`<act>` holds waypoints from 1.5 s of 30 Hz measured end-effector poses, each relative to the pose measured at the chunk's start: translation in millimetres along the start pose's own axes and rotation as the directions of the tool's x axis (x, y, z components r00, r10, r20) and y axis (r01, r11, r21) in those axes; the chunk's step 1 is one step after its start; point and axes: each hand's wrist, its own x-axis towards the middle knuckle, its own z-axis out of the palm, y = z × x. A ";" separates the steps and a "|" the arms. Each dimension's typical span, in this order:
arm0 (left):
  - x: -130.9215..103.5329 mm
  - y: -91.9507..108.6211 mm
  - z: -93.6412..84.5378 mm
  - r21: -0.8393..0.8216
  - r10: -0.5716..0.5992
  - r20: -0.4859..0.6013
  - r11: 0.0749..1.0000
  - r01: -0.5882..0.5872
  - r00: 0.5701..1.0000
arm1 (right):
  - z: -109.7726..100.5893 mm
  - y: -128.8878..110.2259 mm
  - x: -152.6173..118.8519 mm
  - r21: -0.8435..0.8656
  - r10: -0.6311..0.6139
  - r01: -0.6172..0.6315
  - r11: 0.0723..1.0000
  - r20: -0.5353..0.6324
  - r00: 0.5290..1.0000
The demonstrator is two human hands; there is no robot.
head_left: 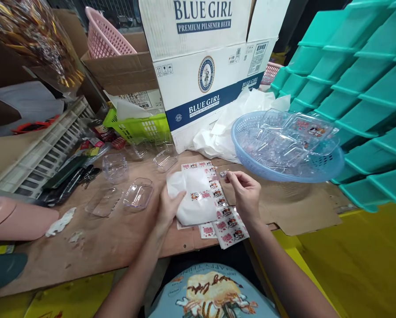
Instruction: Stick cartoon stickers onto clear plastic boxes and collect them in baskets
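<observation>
White backing paper (pixel 198 210) with a couple of printed stickers near its middle lies on top of sticker sheets (pixel 233 226) showing cartoon cats and pink figures. My left hand (pixel 170 204) holds the paper's left edge, its thumb on top and fingers underneath. To the right, my right hand (pixel 246 192) pinches a small clear sticker (pixel 223 174) between thumb and fingertips, just above the sheets' right side. Several clear plastic boxes (pixel 138 193) stand left of my left hand.
A blue basket (pixel 287 174) of clear plastic parts sits at the right, beside stacked teal bins (pixel 360 88). Behind stand a beer carton (pixel 184 88) and a green basket (pixel 145 128). A pink container (pixel 19 218) lies far left.
</observation>
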 end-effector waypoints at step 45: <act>-27.5 37.5 -7.3 -0.536 -0.203 0.351 0.757 0.374 0.914 | 8.1 -50.1 -56.8 0.160 0.361 -0.629 0.761 0.700 0.616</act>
